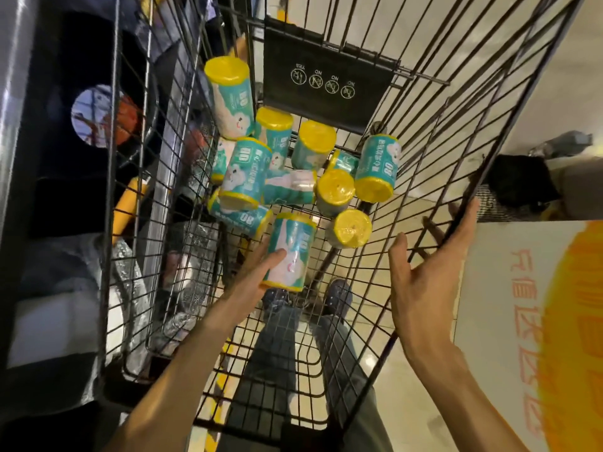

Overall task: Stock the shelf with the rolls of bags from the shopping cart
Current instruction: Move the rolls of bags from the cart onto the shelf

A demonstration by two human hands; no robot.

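Several teal-and-white rolls of bags with yellow ends (303, 164) lie jumbled in the far part of a black wire shopping cart (385, 262). My left hand (257, 275) reaches into the cart and grips one roll (290, 252) from below, thumb across its white label. My right hand (424, 275) rests on the cart's right rim (509, 138), fingers straight over the top bar, holding nothing. One roll (230, 96) leans upright against the left wire wall.
A black child-seat flap with warning icons (326, 79) hangs at the cart's far end. Dark shelving with packaged goods (65, 190) runs along the left. A white and orange sign (538, 321) stands at the right. My legs and shoes (306, 321) show through the cart floor.
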